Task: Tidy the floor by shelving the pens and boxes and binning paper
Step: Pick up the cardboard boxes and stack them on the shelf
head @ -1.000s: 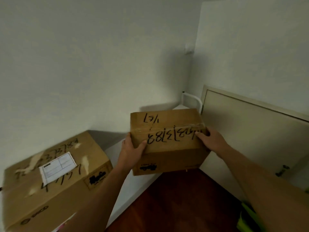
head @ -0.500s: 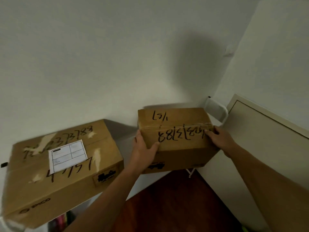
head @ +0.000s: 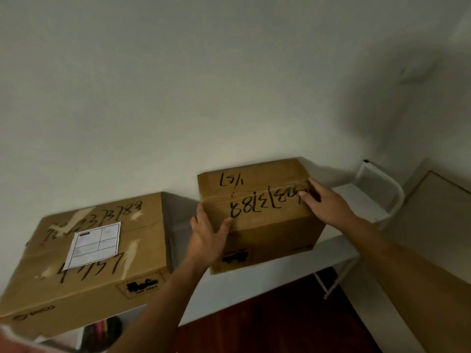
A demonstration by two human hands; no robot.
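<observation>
Fingers: left hand [head: 207,235] and right hand [head: 328,205] clasp small box [head: 257,215], frame centre, on white shelf [head: 362,200] | risk: box overhangs front edge, may tip on release | large box [head: 86,253] lower left

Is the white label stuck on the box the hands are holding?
No: the white label sits on the left box, while the left hand and right hand grip the right box, which bears only handwriting.
</observation>
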